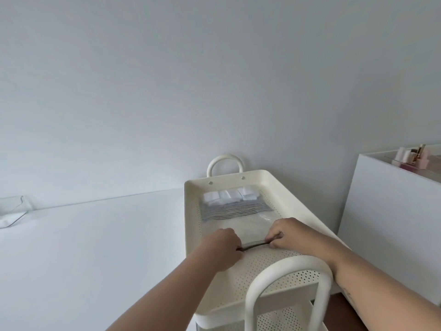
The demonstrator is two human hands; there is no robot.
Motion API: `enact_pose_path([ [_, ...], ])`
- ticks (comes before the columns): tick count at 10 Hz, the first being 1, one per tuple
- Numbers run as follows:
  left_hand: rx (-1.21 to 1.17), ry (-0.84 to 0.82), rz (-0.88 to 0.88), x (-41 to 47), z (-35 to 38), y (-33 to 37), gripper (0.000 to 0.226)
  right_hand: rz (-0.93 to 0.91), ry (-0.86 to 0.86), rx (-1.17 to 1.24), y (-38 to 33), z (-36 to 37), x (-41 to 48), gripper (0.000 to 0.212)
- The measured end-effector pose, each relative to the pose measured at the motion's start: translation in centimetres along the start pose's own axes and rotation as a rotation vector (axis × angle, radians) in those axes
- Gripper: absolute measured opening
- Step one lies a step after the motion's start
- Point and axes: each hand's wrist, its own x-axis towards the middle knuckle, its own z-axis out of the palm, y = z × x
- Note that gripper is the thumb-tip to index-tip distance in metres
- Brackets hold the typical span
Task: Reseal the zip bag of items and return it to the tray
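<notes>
A plain pale wall (167,80) fills most of the view under soft, even light. Left of the hands, a white tabletop (95,247) meets the wall, with a clear plastic container (13,211) at its far left. Right of the hands stands a white cabinet (386,223), dark brown floor (343,306) beneath.

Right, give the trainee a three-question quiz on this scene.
1. True or false: the clear plastic zip bag lies in the cream perforated metal tray.
2. What does each hand pinch? A) the tray's loop handle B) the bag's dark zip strip C) the white folded packets
3. Where in the bag do the white folded packets sit?

Key: 1 true. 2 B: left hand and right hand hold the strip's ends. 3 At the far end.
</notes>
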Motion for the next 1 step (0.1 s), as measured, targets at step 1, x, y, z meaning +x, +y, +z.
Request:
enact_pose_path([
  [1, 0.010, -0.040, -0.012, -0.23, -0.26, 0.30, 0.040, 0.057, -0.064, -0.023, -0.41, -1.00, 0.14, 0.024],
])
